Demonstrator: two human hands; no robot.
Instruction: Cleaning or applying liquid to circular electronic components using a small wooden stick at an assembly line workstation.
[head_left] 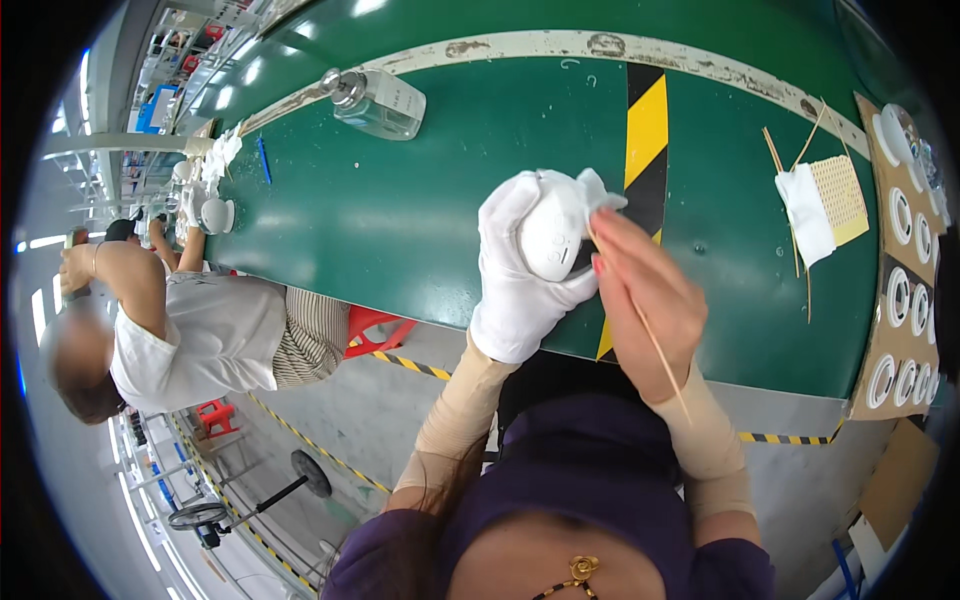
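White fabric glove on the left hand (520, 275), bare right hand (650, 295) with pink-painted nails, beige sleeves over both forearms, dark purple top, gold pendant at the neckline

A bottle (378, 102) stands far left on the table (420, 200), cardboard tray (905, 300) at right.

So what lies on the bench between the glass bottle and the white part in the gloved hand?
Only bare green bench top separates the glass bottle from the white part in the left hand, in the head view.
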